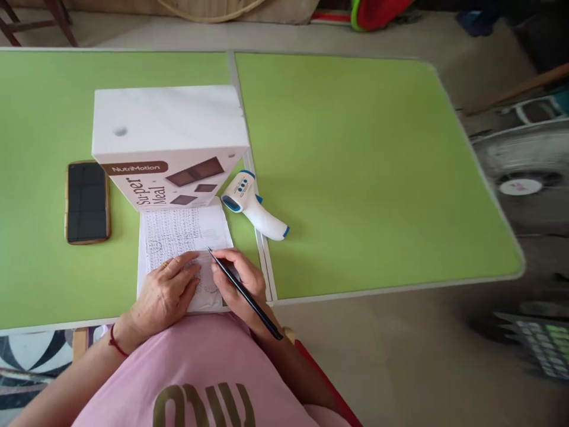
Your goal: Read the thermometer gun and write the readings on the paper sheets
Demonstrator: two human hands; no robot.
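Observation:
My left hand (164, 293) lies flat on a sheet of handwritten paper (182, 228), holding it down; a ring is on one finger and a red band on the wrist. My right hand (237, 281) grips a dark pen (249, 299) whose tip touches the paper near its middle. The paper's far edge is tucked under a white "NutriMotion Super Meal" box (166, 139) that stands just beyond it.
A black phone in a brown case (87, 201) lies left of the box. A white and blue infrared thermometer (253, 204) rests right of the paper. Two green tabletops (355, 178) join at a seam. A fan (520, 172) stands on the floor at right.

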